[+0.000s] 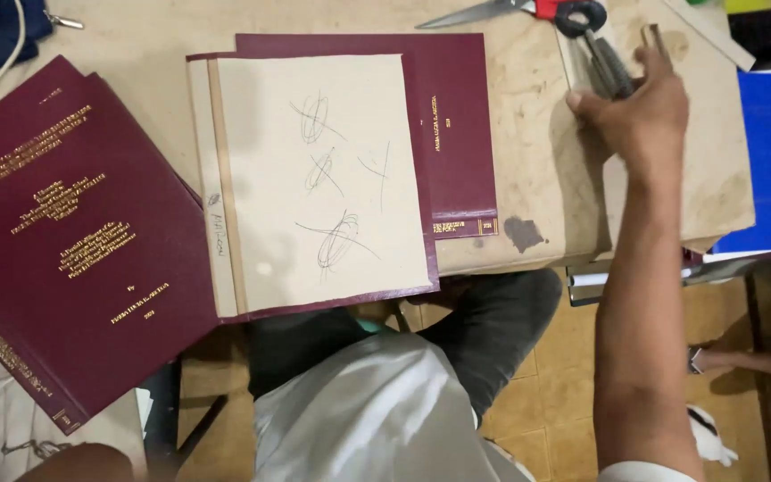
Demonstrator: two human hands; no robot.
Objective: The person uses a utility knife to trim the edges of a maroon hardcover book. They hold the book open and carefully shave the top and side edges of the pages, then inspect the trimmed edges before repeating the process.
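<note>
Reaching across the stained wooden table [528, 170], the right hand [640, 112] is closing on a dark-bristled brush [607, 67] beside red-handled scissors [528, 11], the left hand being out of view, while the opened maroon hardback cover [314, 178] is lying unglued nearby.

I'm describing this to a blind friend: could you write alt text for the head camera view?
Seen from above, a person's right hand reaches across a worn table to a dark brush beside red-handled scissors. In the middle lies an opened maroon book cover, its scribbled cardboard inside facing up, with maroon hardbound books stacked at left. The left hand is not visible.
</note>
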